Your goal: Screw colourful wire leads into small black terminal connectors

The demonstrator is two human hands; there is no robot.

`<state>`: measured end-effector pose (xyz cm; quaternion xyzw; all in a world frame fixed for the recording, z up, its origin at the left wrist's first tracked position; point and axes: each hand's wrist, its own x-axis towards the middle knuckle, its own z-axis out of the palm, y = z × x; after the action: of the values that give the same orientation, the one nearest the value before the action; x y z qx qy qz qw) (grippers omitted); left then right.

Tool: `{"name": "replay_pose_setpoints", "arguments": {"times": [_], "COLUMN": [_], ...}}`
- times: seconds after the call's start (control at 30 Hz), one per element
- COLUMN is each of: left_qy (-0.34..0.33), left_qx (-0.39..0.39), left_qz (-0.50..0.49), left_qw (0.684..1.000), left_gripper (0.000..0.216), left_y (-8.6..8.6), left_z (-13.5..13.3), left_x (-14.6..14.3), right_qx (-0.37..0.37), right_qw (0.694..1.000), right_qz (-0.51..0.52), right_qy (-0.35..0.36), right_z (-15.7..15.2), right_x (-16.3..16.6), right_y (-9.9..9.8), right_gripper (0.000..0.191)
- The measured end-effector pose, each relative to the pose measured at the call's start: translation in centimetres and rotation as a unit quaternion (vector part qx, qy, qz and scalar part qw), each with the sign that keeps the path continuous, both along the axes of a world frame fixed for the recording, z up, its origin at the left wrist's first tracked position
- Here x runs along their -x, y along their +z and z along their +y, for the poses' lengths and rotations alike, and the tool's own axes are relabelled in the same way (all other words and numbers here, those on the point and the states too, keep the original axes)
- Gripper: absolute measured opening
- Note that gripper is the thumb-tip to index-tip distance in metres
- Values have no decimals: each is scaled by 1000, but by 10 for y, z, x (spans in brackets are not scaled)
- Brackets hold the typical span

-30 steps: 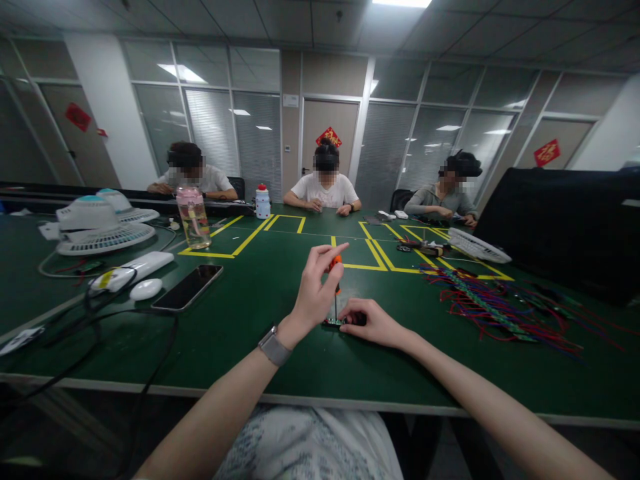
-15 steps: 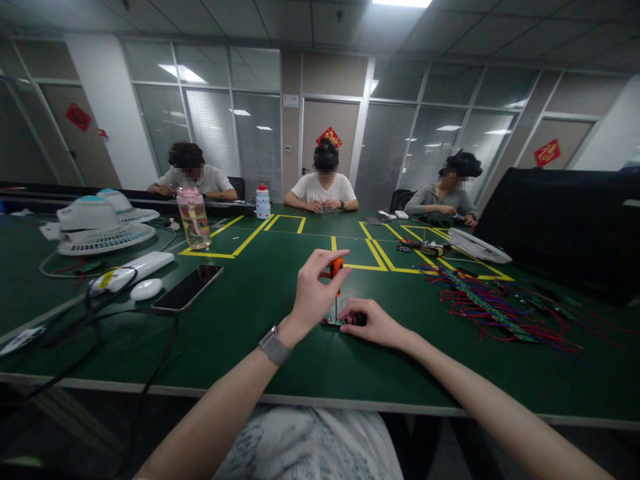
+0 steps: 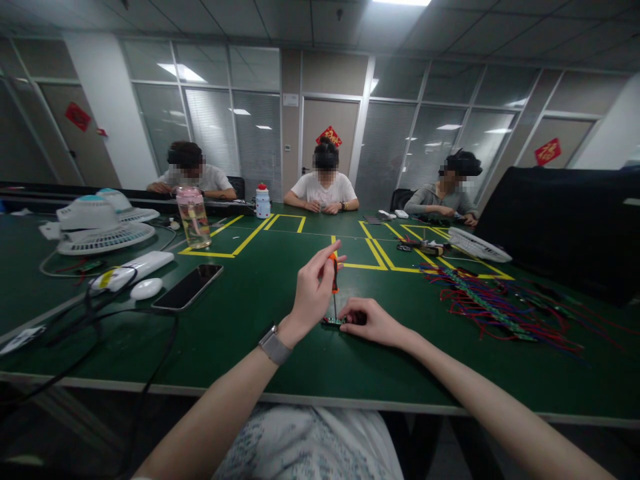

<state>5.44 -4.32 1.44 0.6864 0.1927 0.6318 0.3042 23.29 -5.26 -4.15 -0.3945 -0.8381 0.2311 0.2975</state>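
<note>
My left hand (image 3: 313, 293), with a grey watch on the wrist, pinches the orange handle of a small screwdriver (image 3: 334, 283) that stands upright, its tip down on a small green circuit board (image 3: 332, 321). My right hand (image 3: 373, 321) rests on the green table (image 3: 260, 300) with its fingers curled over the right end of that board, pressing it flat. Most of the board is hidden under those fingers.
A phone (image 3: 187, 287), a white mouse (image 3: 145, 289), a white power strip (image 3: 131, 269), black cables, two white fans (image 3: 100, 227) and a pink bottle (image 3: 193, 217) lie left. A pile of red and blue wires (image 3: 493, 300) lies right. Three people sit across the table.
My left fingers have shifted around the screwdriver handle, turning it in place. My right hand and the board have stayed put.
</note>
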Motion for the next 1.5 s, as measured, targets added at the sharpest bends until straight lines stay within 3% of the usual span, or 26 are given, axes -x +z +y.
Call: {"name": "replay_pose_setpoints", "arguments": {"times": [0.27, 0.4, 0.53, 0.6, 0.83, 0.93, 1.23, 1.5], "left_qy": [169, 118, 15, -1, 158, 148, 9, 133], "left_qx": [-97, -90, -38, -18, -102, -108, -29, -102], "left_qz": [71, 77, 38, 22, 81, 91, 15, 67], "left_qw": [978, 986, 998, 1000, 979, 979, 999, 984], "left_gripper": [19, 29, 38, 38, 26, 25, 37, 25], "left_y": [10, 9, 3, 1, 11, 13, 1, 11], "left_z": [-7, -6, -1, 0, -9, -10, 1, -8], "left_x": [4, 4, 1, 0, 4, 5, 1, 4], "right_qx": [-6, -4, 1, 4, 1, -1, 3, -3], "right_qw": [1000, 1000, 1000, 1000, 1000, 1000, 1000, 1000], "right_qz": [0, -2, -3, -1, 6, 3, 3, 5], "right_qy": [4, 4, 2, 2, 4, 3, 5, 1], "right_z": [0, 1, 1, 0, 1, 1, 1, 0], "right_x": [-1, -1, 0, 0, -1, -1, -1, 0], "right_y": [-1, -1, 0, 0, -1, -2, -2, -1], "right_gripper": [15, 16, 16, 15, 16, 16, 17, 16]}}
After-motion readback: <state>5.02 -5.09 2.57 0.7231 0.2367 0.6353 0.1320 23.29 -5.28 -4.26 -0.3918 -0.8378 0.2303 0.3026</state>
